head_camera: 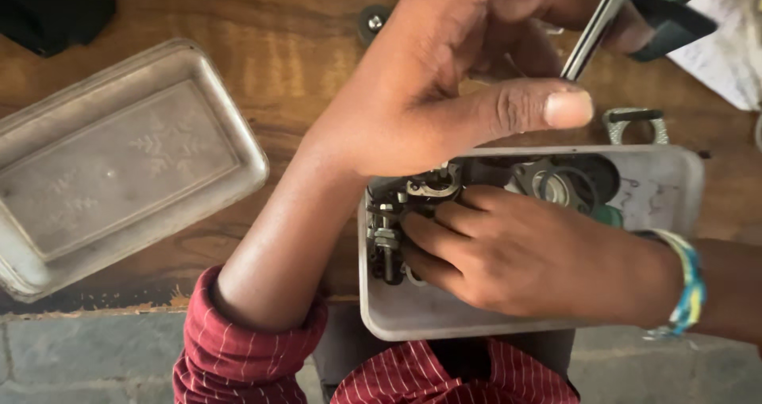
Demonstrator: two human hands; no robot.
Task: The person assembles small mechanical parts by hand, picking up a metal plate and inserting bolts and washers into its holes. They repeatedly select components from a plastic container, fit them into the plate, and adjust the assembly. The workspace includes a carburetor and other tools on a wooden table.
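My left hand (444,78) is raised over the wooden table (302,63), fingers closed on a screwdriver (591,35) with a bright metal shaft and a dark and green handle. The thumb sticks out to the right. My right hand (524,253), with a coloured bracelet (686,281) on the wrist, reaches into a grey rectangular box (444,321). Its fingertips rest among small metal parts (432,186) at the box's left end. Whether they grip one is hidden. A round grey part (556,183) lies further right in the box.
A grey lid or tray (119,162) lies upside down at the left. Behind the box are a metal clamp (635,125), a small round fitting (373,21) and a sheet of paper (726,47). A dark object (48,7) sits at the top left.
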